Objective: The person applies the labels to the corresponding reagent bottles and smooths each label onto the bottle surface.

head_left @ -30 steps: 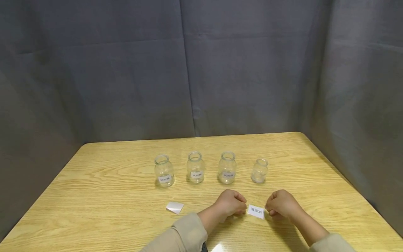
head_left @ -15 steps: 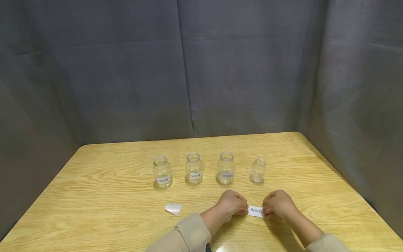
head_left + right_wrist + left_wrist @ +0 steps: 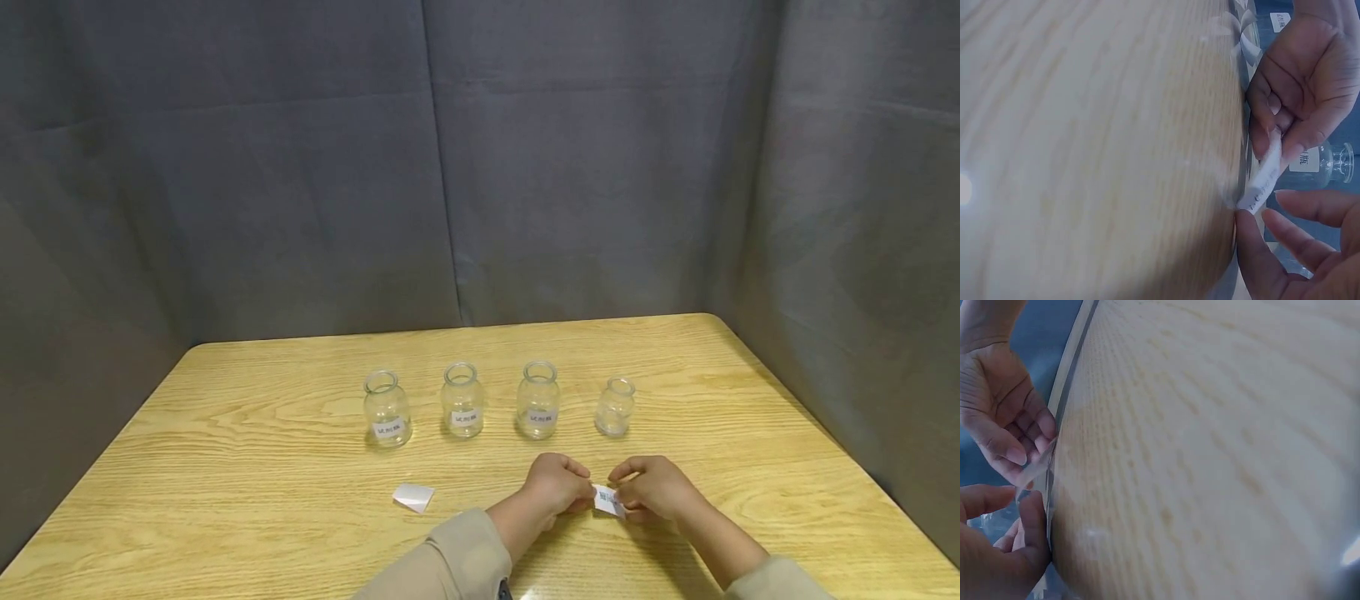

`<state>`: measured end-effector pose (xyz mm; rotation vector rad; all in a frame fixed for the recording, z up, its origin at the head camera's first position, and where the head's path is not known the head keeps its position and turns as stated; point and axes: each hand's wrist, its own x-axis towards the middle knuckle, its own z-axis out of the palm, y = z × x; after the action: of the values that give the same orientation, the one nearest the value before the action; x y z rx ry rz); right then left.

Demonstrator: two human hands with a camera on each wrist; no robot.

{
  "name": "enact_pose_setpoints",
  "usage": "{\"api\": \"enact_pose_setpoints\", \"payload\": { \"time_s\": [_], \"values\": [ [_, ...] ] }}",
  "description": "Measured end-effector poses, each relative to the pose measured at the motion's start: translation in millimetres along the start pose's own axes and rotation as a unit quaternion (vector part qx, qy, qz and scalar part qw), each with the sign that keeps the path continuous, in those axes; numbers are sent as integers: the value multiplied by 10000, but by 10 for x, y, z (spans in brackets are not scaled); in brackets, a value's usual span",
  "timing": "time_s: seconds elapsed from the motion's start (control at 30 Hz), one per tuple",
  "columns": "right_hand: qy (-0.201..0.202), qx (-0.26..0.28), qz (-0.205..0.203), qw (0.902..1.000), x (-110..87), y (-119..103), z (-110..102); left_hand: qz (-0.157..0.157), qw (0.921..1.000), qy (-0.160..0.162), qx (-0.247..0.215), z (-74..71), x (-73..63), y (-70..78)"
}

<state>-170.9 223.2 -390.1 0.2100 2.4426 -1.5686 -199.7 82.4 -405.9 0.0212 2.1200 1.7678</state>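
Observation:
A small white label (image 3: 606, 500) with printed dark characters lies between the two hands in the head view. My left hand (image 3: 557, 485) pinches its left end between thumb and fingers. The right hand (image 3: 654, 487) is at the other end, fingers spread apart; in the right wrist view its thumb (image 3: 1254, 247) touches the label (image 3: 1263, 181). Behind the hands stand three clear glass jars with similar labels: a left jar (image 3: 386, 404), a middle jar (image 3: 461, 396) and a right jar (image 3: 537, 396). A smaller jar (image 3: 615, 408) at the far right shows no label.
A blank white piece of paper (image 3: 414, 497) with a raised corner lies left of the hands on the wooden table (image 3: 247, 467). Grey cloth (image 3: 337, 167) hangs behind the table and along its sides.
The right hand has shifted left over the label's right end, and its fingers have spread. The left hand has moved slightly right and grips the label's left end.

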Motion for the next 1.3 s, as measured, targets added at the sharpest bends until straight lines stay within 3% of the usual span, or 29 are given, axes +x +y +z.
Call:
{"api": "enact_pose_setpoints", "payload": {
  "time_s": [0.2, 0.37, 0.57, 0.7, 0.97, 1.13, 1.3],
  "values": [
    [-556, -8, -381, 9977, -4, 10, -19, 71, 10000, -10, 8, 12, 6, -18],
    [-957, -156, -756, 9924, 30, -13, -71, 311, 9995, -9, -62, -20, 37, -4],
    [-762, -260, -795, 9936, 85, -71, -76, 485, 9985, 32, -237, -106, 90, 14],
    [-906, -102, -877, 9920, 124, -103, -53, 534, 9978, -21, -382, -150, 89, 38],
    [-880, 1, -913, 9919, 148, -137, 12, 605, 9978, -39, -282, -210, 82, 66],
    [-569, 139, -852, 9946, 166, -113, 31, 515, 9979, -308, -238, -239, 70, 40],
    [-413, 532, -1037, 9923, 171, -103, 29, 451, 9969, -603, -232, -235, 45, 34]
  ]
}}
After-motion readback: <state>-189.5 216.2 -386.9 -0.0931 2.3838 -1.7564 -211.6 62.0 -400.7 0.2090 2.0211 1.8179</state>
